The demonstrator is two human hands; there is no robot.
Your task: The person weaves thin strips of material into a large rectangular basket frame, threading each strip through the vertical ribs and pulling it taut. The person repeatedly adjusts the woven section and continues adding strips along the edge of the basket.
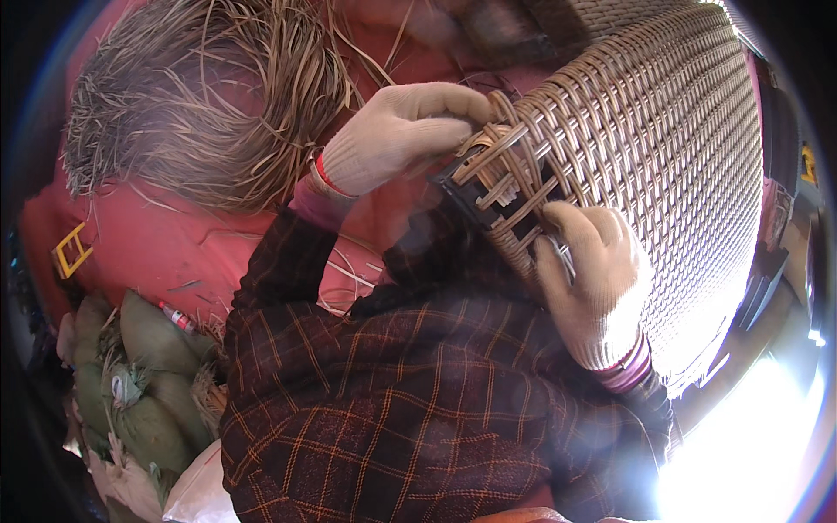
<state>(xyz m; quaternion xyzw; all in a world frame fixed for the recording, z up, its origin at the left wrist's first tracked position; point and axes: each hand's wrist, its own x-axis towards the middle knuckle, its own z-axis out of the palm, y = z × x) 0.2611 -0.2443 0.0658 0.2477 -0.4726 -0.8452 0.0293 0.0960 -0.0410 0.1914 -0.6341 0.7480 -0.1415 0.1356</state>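
Observation:
A large brown wicker panel (649, 113), woven from glossy rattan-like strands, leans in front of me on the right. At its near corner the weave is unfinished: a dark frame (478, 207) shows through gaps, and looped strands (514, 157) cross it. My left hand (405, 135), in a cream knit glove, is closed on a strand at that corner, thumb and fingers pinching. Lower on the same edge, my right hand (602, 279), gloved alike, has its fingers curled against the weave. A thin shiny sliver shows between its thumb and fingers; its kind cannot be made out.
A big bundle of loose flat brown strands (288, 131) lies on the red covering (174, 235) at the left. Below it are green sacks (161, 418), a bottle with a red label (177, 315) and a white bag (205, 490). Bright glare fills the lower right.

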